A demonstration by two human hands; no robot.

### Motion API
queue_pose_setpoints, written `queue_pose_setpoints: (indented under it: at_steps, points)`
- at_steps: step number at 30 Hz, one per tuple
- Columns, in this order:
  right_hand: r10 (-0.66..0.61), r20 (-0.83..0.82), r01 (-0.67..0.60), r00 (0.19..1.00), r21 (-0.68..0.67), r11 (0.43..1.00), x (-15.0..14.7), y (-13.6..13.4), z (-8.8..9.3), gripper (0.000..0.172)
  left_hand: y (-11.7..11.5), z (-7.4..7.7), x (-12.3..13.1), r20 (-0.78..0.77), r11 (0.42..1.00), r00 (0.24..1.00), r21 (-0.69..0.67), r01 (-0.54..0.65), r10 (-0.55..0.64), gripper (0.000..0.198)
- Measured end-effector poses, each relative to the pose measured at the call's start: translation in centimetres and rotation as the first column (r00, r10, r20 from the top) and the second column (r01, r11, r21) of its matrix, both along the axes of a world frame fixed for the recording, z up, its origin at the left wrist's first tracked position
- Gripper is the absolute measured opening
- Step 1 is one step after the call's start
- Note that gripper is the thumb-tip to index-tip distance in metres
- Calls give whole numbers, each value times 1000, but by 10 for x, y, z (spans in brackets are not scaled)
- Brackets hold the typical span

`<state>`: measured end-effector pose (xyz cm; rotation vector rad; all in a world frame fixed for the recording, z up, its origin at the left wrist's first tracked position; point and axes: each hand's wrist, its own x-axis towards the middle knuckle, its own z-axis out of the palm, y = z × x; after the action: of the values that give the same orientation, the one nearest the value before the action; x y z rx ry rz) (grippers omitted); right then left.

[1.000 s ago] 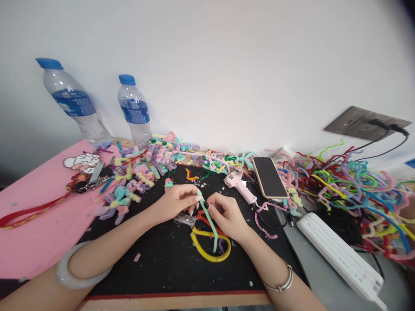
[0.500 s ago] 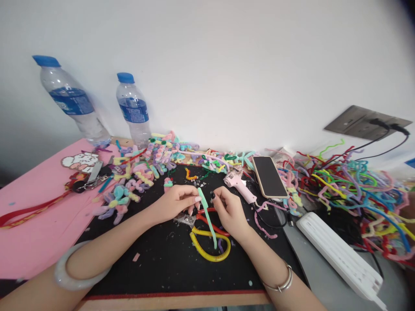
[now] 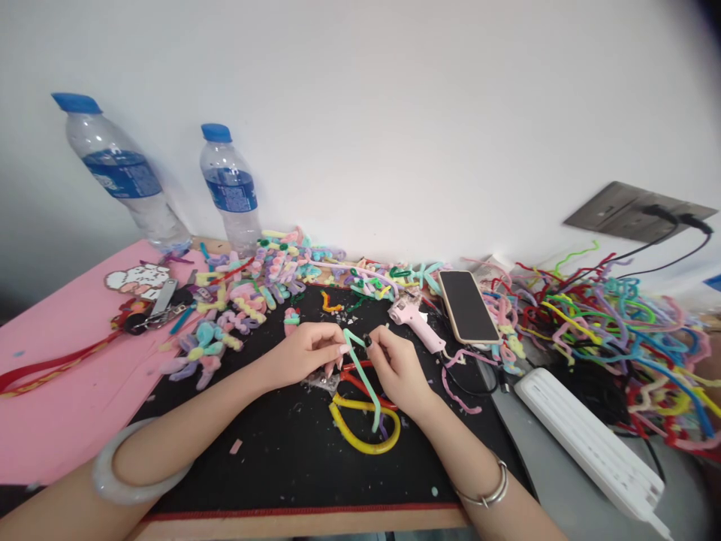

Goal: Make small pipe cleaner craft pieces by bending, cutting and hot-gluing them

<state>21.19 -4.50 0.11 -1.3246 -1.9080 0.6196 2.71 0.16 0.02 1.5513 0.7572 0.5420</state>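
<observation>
A mint-green pipe cleaner (image 3: 367, 387) is bent into a sharp angle between my hands, its long leg hanging down toward me. My left hand (image 3: 311, 350) pinches it near the bend with thumb and forefinger. The short end is in the closed fingers of my right hand (image 3: 397, 367). Below lie scissors (image 3: 366, 448) with one yellow and one red handle loop; their blades are partly under my left fingers. A small pink-and-mint twisted piece (image 3: 291, 321) rests just beyond my left hand.
A pink glue gun (image 3: 420, 324) and a phone (image 3: 469, 306) lie beyond my right hand. Curled pipe cleaner pieces (image 3: 276, 274) line the wall. At right are a white power strip (image 3: 589, 443) and a tangled pile (image 3: 619, 338). Two bottles (image 3: 232, 191) stand back left.
The top of the pipe cleaner, folded close against its long leg before, now opens out to the right into my right fingers. Both hands stay nearly in place.
</observation>
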Motion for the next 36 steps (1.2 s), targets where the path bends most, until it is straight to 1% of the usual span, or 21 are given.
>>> queue_pose_setpoints:
  at_steps: [5,8,10,16,22,29,36]
  points:
    - [-155,-56,159,986,79,984,3,1,-1,22,-1,-1,-1,-22,995,996,-52,86,-88,19]
    - [-196,-87,205,977,106,973,4,2,-2,21,-2,-1,0,-13,989,992,-67,128,-129,20]
    - [-188,-83,195,979,90,977,4,3,-3,21,-2,0,0,-10,990,992,-61,124,-125,21]
    - [-179,-79,184,981,65,981,4,4,-4,20,1,3,2,-12,996,999,-67,52,-53,25]
    - [-163,-83,166,983,39,985,4,3,-5,21,4,1,0,43,998,999,-52,20,-18,28]
    - [-159,-89,163,983,32,986,4,3,-6,20,5,-2,0,52,998,999,-67,12,-9,24]
    - [-178,-105,182,978,30,983,5,5,-6,20,4,-2,-1,22,997,999,-64,31,-29,26]
